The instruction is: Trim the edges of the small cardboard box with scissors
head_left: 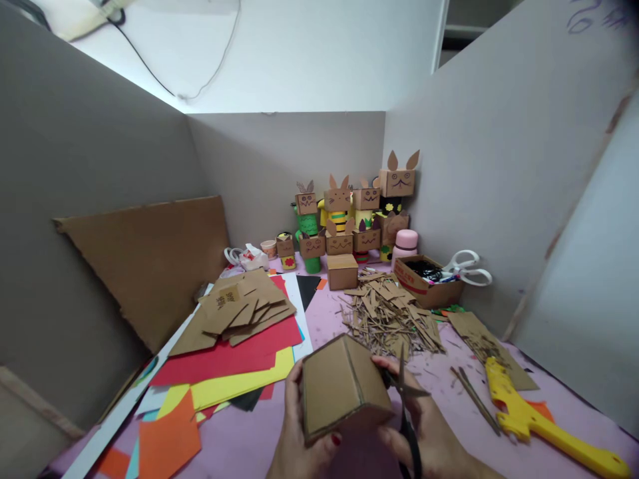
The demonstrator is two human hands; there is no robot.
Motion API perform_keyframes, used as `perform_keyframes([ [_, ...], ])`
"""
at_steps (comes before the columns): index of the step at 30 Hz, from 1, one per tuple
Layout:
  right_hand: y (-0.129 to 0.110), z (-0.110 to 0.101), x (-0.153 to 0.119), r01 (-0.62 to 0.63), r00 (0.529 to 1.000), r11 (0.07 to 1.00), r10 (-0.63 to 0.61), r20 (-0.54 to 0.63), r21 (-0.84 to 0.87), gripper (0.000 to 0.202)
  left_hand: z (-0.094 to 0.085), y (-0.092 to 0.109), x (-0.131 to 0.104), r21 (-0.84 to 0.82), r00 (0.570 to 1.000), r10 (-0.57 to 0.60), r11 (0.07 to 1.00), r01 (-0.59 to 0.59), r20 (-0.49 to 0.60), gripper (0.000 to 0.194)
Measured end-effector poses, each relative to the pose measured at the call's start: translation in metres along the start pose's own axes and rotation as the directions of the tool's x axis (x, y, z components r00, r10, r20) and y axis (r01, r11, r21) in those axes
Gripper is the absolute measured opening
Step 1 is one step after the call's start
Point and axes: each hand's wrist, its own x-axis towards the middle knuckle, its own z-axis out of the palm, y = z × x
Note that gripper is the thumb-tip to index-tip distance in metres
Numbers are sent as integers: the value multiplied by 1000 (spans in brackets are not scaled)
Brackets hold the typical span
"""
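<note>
1. Left hand (298, 442): bare, bent in a hold; fingers (293, 389) directed upward, thumb (325, 449) lower and to their right, nail painted red.
2. Right hand (424, 416): bare, closed in a grip; foremost fingers (387, 363) extend toward the left hand, thumb (394, 444) below them, tip also leftward.
3. Right forearm (472, 462): slants away below and to the right of its fingers.
4. Hands apart, roughly level, thumbs facing inward.

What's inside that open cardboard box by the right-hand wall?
Dark, stringy material and what look like pens show inside the open box, with white scissor handles sticking up. The scissor blades, the box's bottom and anything beneath the dark material are covered.
</note>
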Motion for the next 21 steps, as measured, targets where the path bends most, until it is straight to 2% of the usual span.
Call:
perform_keyframes([
  [3,6,-6,-2,36,999,997,-38,-22,-71,87,1,-4,1,47,998,69,997,-69,3,109],
  [6,13,-8,-2,-13,998,997,8,-70,-77,93,2,-4,0,112,991,131,985,-128,-15,104],
  [8,15,-8,-1,-25,996,996,18,-92,-80,97,1,-2,0,118,992,127,985,-124,-17,102],
  [13,5,-6,0,-30,999,1000,30,-30,9,97,-2,-1,3,47,997,57,997,-59,54,95],
  [15,2,-6,-1,-38,997,999,38,-67,5,97,-4,-4,4,54,996,44,997,-48,77,94],
  [18,1,-7,0,-57,988,993,42,-147,-100,100,-14,-11,8,164,993,67,983,-82,93,94],
  [21,4,-8,1,-103,980,972,63,-186,-211,100,-28,-14,12,394,979,151,899,-192,135,100],
])
